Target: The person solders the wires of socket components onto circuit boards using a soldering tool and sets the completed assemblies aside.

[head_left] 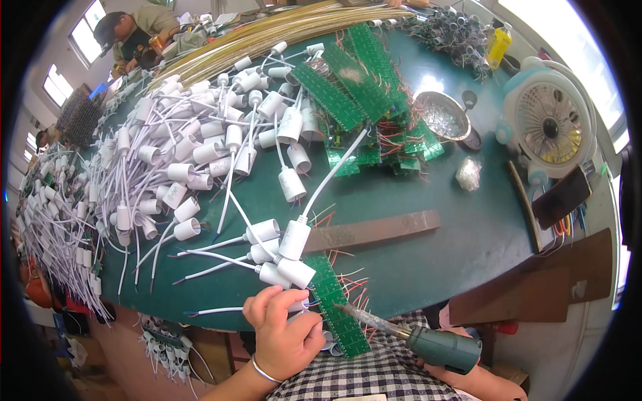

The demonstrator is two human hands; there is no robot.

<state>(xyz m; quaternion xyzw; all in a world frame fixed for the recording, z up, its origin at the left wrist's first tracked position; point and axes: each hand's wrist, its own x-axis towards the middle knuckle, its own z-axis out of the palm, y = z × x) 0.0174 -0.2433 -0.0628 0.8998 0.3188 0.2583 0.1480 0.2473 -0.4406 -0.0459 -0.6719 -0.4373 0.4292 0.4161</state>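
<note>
The left hand (284,334) has its grip closed on a white lamp socket (299,306) and presses it against a green circuit board strip (338,304) at the near edge of the green worktop (428,260). The right hand (461,371) grips a green-handled soldering iron (408,336), its tip touching the strip. More white sockets (194,154) lie heaped beyond.

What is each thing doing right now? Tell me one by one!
left hand: closed around a white cylinder part, pressed against the green circuit strip.
right hand: mostly hidden, gripping the soldering iron's handle.
soldering iron: held, tip touching the circuit strip.
green circuit strip: lying at the table edge, white parts attached.
metal bar: lying flat on the table.
small fan: standing upright; spinning cannot be told.
</note>
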